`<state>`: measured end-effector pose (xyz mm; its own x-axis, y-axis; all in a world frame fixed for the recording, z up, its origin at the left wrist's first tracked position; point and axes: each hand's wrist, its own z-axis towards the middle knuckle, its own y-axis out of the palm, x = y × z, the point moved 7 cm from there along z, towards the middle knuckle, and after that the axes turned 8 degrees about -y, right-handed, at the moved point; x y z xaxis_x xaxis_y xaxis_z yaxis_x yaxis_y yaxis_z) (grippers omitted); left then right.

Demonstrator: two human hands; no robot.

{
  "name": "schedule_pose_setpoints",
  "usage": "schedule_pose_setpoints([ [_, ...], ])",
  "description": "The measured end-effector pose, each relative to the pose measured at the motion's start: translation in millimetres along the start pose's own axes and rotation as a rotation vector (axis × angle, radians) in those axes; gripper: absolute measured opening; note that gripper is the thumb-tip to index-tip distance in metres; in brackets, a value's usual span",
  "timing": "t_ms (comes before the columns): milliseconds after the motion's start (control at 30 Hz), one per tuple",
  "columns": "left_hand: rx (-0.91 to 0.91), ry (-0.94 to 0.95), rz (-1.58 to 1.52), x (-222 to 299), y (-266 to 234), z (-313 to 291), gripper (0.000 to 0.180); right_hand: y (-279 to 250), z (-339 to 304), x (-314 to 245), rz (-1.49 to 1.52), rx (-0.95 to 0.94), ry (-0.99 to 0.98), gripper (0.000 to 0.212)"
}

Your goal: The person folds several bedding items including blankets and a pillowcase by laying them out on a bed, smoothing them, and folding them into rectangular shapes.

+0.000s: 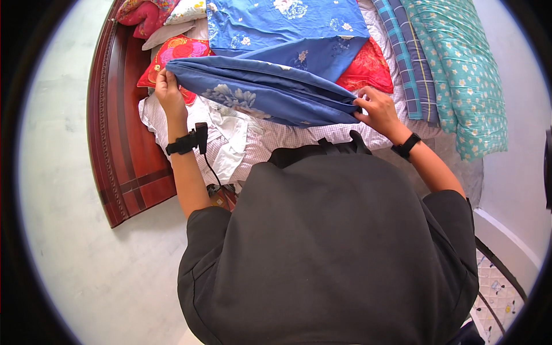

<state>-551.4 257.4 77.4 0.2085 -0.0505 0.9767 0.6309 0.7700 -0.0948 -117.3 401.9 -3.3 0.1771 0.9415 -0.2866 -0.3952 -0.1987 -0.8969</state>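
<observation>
A blue bedding cloth with pale flowers [241, 99] is stretched between my hands, its near part gathered into long folds above the bed. My left hand [168, 91] pinches its left end, close to the headboard side. At the right end, the fingers of my right hand [376, 112] are closed on the cloth's edge. The far part of the same cloth lies spread flat over the bed, with a fold turned across it. Beneath the raised part, a red patterned cloth or pillow shows at either side.
A dark red wooden headboard [129, 132] curves along the left. Several colourful pillows lie at the far left. White crumpled cloth [233, 138] rests on the pale checked mattress sheet [276, 135]. Folded plaid bedding [411, 63] and a teal floral quilt [460, 80] line the right.
</observation>
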Motion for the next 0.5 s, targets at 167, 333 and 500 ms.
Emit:
schedule_pose_setpoints([
  [167, -0.026, -0.031, 0.085, -8.0, -2.4, -2.2, 0.022, -4.1, -18.0, 3.4, 0.116, 0.079, 0.219, 0.021],
  [333, 0.075, 0.063, 0.094, 0.6, 3.0, -24.2, 0.022, 19.8, -39.9, 20.6, 0.316, 0.070, 0.502, 0.022],
  [500, 0.109, 0.055, -0.029, 8.3, 11.7, -47.1, 0.024, 37.2, -53.7, 14.2, 0.562, 0.035, 0.597, 0.018],
])
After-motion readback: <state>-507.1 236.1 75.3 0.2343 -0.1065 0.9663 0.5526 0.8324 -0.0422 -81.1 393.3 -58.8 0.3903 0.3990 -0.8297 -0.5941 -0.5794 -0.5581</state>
